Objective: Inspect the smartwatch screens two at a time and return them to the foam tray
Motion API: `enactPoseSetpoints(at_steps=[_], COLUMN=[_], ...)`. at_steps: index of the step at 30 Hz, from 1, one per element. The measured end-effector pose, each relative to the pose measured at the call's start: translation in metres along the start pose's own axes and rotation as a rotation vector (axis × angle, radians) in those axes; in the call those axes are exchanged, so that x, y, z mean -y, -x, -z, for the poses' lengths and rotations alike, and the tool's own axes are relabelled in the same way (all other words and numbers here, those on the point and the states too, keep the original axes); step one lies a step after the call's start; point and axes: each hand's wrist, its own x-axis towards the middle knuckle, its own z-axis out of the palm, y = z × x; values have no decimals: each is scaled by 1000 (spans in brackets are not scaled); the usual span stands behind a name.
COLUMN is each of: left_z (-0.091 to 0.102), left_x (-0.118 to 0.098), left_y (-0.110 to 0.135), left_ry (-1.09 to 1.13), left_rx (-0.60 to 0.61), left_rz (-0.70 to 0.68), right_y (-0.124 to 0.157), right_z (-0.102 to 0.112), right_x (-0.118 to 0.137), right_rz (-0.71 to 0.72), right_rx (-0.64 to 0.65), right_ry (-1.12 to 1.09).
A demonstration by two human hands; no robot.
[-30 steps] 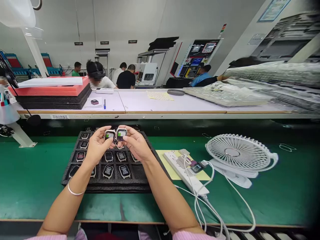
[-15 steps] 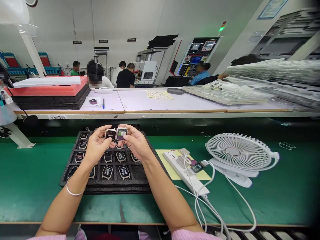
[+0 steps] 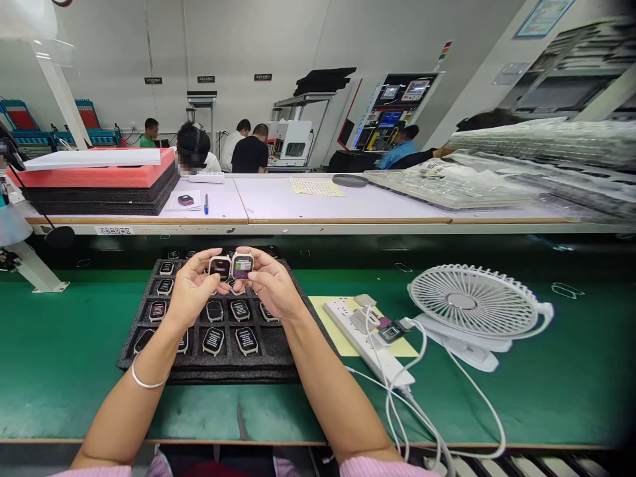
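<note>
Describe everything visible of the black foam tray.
The black foam tray lies flat on the green mat. Soft-looking, it is cut into rows of square pockets; most hold small dark-screened watch bodies, some at the right look vacant. The left hand and right hand, each gripping one watch body, hover over it.

Right of the right hand (image 3: 272, 288), a white power strip (image 3: 370, 344) lies on a yellow sheet (image 3: 325, 318), white cables (image 3: 395, 401) trailing from it. Further right sits a white desk fan (image 3: 472, 308). Beyond the hand, a blue pen (image 3: 206, 204) and stacked foam sheets (image 3: 99, 192) lie on the far worktop (image 3: 348, 202).
</note>
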Motion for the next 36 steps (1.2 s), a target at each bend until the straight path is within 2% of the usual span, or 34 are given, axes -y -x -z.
enactPoseSetpoints(at_steps=[12, 23, 30, 36], left_z=[-4, -5, -6, -8], left_x=[-2, -4, -5, 1], left_y=[1, 2, -3, -13], left_ry=[3, 28, 40, 96], left_rx=[-30, -16, -9, -20], left_rz=[32, 50, 84, 155], right_y=[0, 1, -2, -5], right_z=[-2, -1, 2, 13], right_x=[-3, -2, 6, 8], right_rz=[22, 23, -30, -102], right_rx=[-32, -8, -32, -62], right_ry=[57, 32, 29, -22])
